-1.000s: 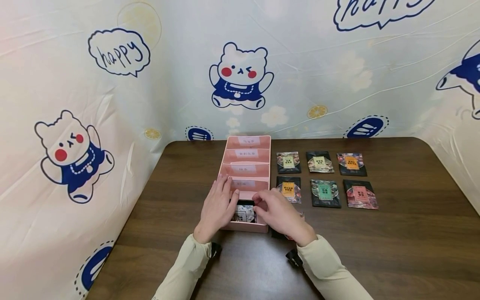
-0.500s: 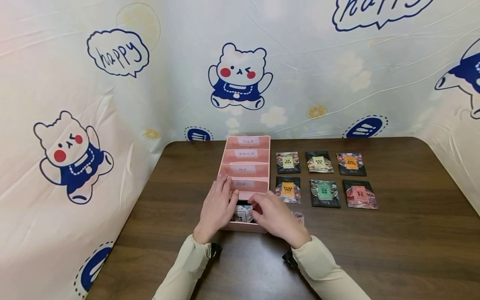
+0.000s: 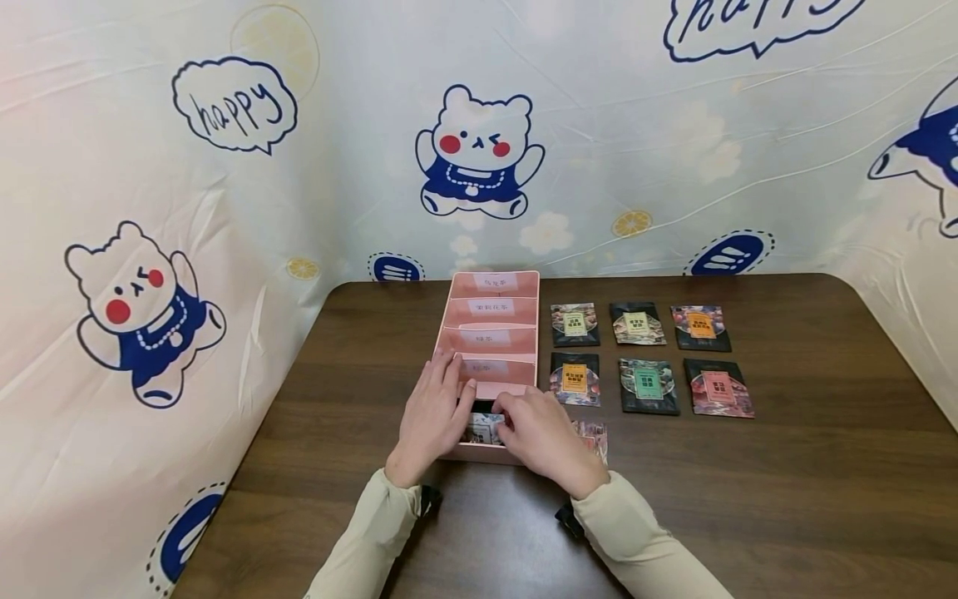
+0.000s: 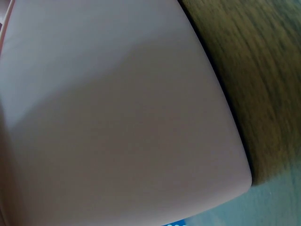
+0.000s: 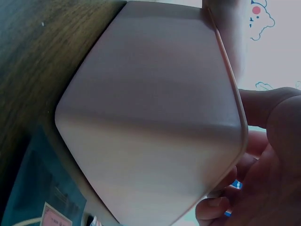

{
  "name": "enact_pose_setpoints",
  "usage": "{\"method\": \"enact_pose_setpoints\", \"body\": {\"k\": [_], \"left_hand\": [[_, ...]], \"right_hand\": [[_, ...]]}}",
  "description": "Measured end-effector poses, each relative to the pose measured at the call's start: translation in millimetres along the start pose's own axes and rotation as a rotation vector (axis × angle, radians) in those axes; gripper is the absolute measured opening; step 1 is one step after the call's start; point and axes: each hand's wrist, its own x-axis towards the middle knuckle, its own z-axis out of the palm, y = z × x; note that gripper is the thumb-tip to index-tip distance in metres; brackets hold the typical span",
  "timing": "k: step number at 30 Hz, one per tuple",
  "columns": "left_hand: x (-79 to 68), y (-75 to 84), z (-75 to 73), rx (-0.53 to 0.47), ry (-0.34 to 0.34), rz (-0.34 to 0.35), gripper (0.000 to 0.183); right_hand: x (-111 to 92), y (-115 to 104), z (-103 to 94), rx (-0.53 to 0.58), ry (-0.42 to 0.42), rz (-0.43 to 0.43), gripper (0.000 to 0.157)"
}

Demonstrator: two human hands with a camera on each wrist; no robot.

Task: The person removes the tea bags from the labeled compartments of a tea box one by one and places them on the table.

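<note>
A pink divided box (image 3: 486, 453) with labelled compartments stands on the wooden table. In its front compartment sits a dark tea sachet (image 3: 486, 428) with a pale printed front, partly covered by both hands. My left hand (image 3: 430, 408) lies over the box's left edge, fingers extended, the thumb reaching in beside the sachet. My right hand (image 3: 542, 433) leans over the right edge and pinches the sachet's right side, curled fingers at its upper corner. In the right wrist view the thumb passes over the box rim; the fingertips' contact is hidden. The left wrist view shows only the box wall (image 4: 117, 122) and table.
Right of the box several sachets lie flat in rows, among them a green-labelled one (image 3: 649, 386) and a pink-labelled one (image 3: 719, 388). Another pinkish sachet (image 3: 595, 437) is partly under my right forearm. A printed curtain (image 3: 599, 166) hangs behind the table (image 3: 823, 466).
My right hand has shifted slightly left over the front compartment, uncovering more of the pinkish sachet by the box. The held sachet shows a little less. My left hand stays put.
</note>
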Motion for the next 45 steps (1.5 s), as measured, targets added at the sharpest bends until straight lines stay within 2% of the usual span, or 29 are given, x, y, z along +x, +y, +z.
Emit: {"method": "enact_pose_setpoints", "body": {"k": [6, 29, 33, 40, 45], "left_hand": [[-0.2, 0.5, -0.3, -0.003, -0.001, -0.004, 0.051], [-0.3, 0.9, -0.8, 0.002, -0.013, -0.011, 0.051], [-0.4, 1.1, -1.0, 0.002, -0.010, -0.009, 0.051], [-0.7, 0.6, -0.6, 0.002, -0.004, -0.003, 0.051], [-0.7, 0.5, -0.8, -0.001, -0.001, -0.002, 0.051]], "right_hand": [[-0.1, -1.3, 3.6, -0.063, 0.022, -0.024, 0.010], [-1.1, -2.0, 5.3, -0.085, 0.049, -0.028, 0.005], [-1.4, -2.3, 4.0, -0.063, 0.037, -0.017, 0.004], [-0.8, -3.1, 0.0, 0.043, -0.008, 0.063, 0.004], [-1.4, -3.6, -2.5, 0.068, -0.020, 0.081, 0.004]]}}
